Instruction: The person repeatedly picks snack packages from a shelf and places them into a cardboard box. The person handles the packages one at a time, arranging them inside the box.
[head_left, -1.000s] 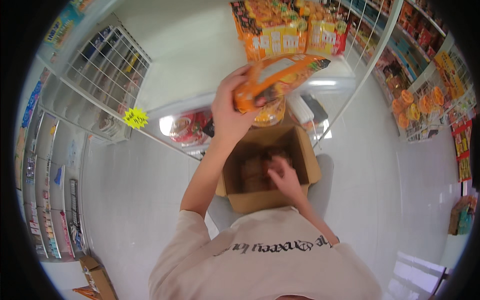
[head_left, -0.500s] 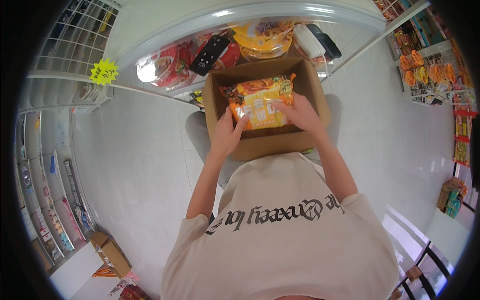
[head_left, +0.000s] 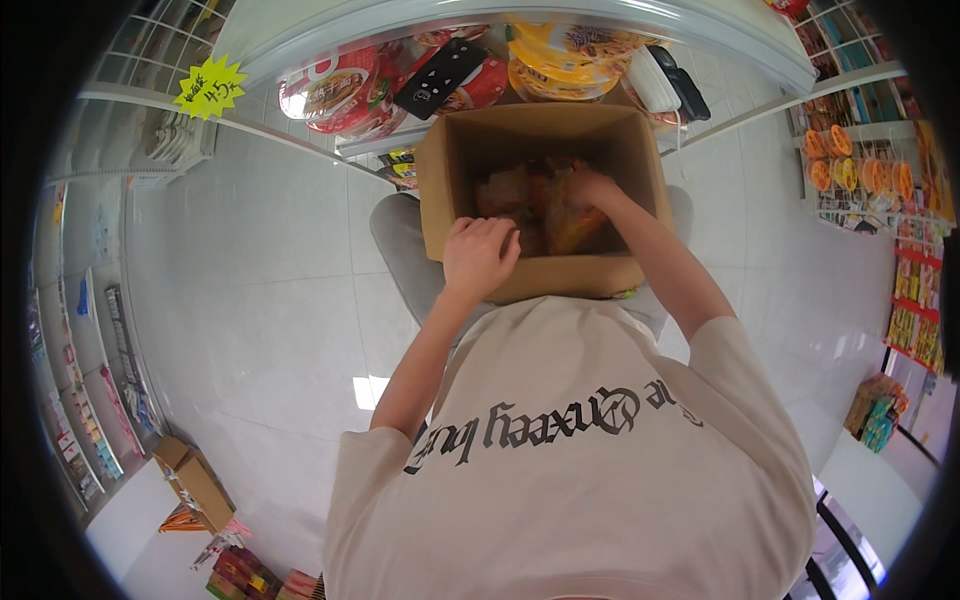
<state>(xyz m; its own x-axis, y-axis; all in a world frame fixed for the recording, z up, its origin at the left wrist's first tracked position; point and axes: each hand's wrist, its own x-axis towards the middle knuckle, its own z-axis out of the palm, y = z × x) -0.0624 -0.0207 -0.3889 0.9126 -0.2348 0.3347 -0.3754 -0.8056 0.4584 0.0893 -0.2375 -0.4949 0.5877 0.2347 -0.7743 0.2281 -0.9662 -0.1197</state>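
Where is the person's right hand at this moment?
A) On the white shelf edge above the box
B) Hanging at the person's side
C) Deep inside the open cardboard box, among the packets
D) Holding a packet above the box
C: the right hand reaches down into the box among the packets.

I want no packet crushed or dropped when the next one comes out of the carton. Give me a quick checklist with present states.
1. Cardboard box open at the top: ok.
2. Packets left inside: ok, several show.
3. Right hand down among the packets: ok.
4. Right hand's grip closed on a packet: cannot tell, fingers hidden.
5. Left hand steadying the box at its near rim: ok.
6. Shelf above has free space: cannot tell, bowls and packs crowd it.
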